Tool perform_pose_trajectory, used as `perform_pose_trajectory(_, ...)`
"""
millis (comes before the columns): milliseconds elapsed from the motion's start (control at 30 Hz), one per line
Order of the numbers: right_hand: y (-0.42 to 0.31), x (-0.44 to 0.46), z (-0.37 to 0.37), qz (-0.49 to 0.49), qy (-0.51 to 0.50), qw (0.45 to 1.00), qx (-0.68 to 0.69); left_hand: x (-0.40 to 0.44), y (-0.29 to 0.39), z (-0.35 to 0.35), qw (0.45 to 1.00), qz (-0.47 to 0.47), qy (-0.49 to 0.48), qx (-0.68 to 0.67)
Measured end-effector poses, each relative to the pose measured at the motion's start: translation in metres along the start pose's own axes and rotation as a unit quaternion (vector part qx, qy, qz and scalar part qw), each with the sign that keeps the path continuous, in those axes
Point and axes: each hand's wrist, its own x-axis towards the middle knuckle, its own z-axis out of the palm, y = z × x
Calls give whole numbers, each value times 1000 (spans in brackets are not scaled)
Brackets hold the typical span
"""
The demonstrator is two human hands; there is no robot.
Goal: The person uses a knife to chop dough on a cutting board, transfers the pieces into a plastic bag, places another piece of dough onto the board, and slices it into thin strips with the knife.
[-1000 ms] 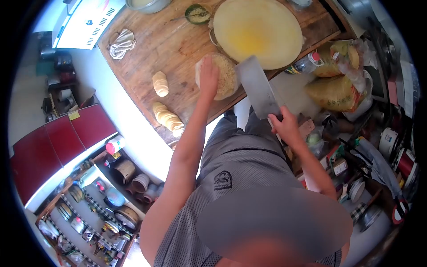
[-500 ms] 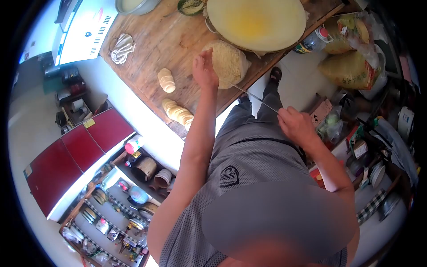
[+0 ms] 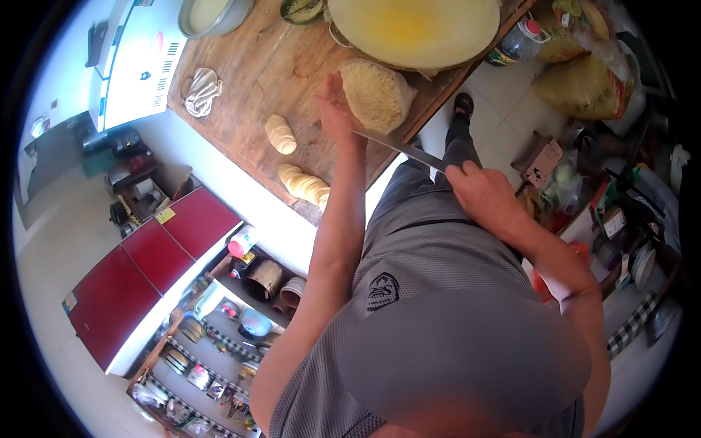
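My right hand [image 3: 471, 186] is closed around the near end of a long thin metal blade [image 3: 405, 150], in front of my waist. The blade slants up and left over the table edge, its far end beside my left wrist; I cannot tell if they touch. My left hand [image 3: 338, 109] is raised with fingers stretched out, holding nothing visible. Just right of it sits a clear bag of pale yellow crumbs [image 3: 376, 95]. Left of that hand, two pale ridged rolls lie on the wood, a short roll [image 3: 280, 134] and a longer roll [image 3: 303, 184] partly behind my forearm.
A large round pan [image 3: 420, 33] with a pale yellow layer stands at the far side of the wooden table [image 3: 244, 69]. A crumpled cloth [image 3: 202, 93], a metal bowl [image 3: 215, 16] and a small green dish [image 3: 303, 10] are also there. Sacks [image 3: 584, 87] stand on the floor at right.
My right hand has moved slightly left and up, and the blade now shows its flat side. The far end of the blade has come nearer my left wrist. The whole view has shifted a little.
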Motion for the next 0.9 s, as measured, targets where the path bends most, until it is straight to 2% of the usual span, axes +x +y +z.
perform_pose_trajectory(133,-7,11,-5,3,-19,1000,19,-15,7,5,997,-29,-76,2)
perform_pose_trajectory(267,-6,19,2,5,18,999,27,-23,18,11,995,-70,-70,27)
perform_pose_trajectory(467,-5,34,3,17,-28,999,20,-59,37,17,986,-125,-55,93)
perform_pose_trajectory(667,4,32,8,13,12,1000,-2,-85,45,0,967,-120,-110,197)
perform_pose_trajectory(800,11,28,7,14,59,998,-1,-85,65,-38,951,-113,-180,223)
perform_pose_trajectory(833,13,27,5,1,78,997,-11,-83,77,-31,950,-117,-148,249)
perform_pose_trajectory(900,17,24,2,4,88,996,-11,-65,89,-38,956,-117,-155,220)
